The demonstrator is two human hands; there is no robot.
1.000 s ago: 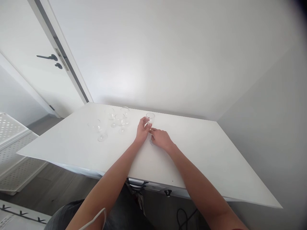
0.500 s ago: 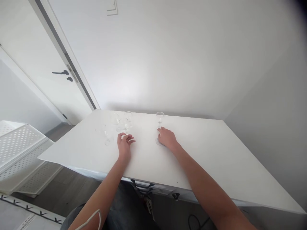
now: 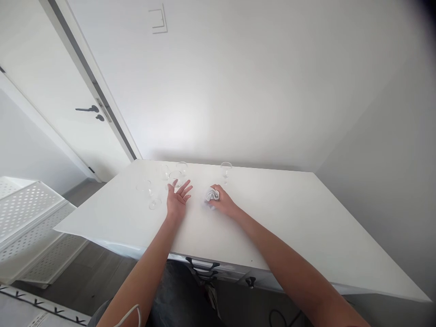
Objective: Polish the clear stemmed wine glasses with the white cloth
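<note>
A small bunched white-and-grey cloth (image 3: 211, 195) is gripped in my right hand (image 3: 223, 200), low over the middle of the white tabletop. Just behind that hand stands a clear stemmed glass (image 3: 226, 170), its lower part partly covered. My left hand (image 3: 177, 200) is palm up with fingers spread and nothing in it. Several more clear glasses are grouped beyond and to the left of it, among them one at the back (image 3: 182, 168) and one lying tilted or on its side (image 3: 146, 188), with its round foot towards me. Their outlines are faint against the white.
The white table (image 3: 289, 227) backs onto a plain wall. Dark drawer handles (image 3: 202, 263) show below its front edge. White perforated shelving (image 3: 34, 213) stands at the left, near a door with a dark handle (image 3: 87, 109). A dark cable (image 3: 279, 315) lies below the table.
My right hand has moved left, away from the single glass, and the cloth now shows in it. My left hand has turned palm up and spread its fingers.
</note>
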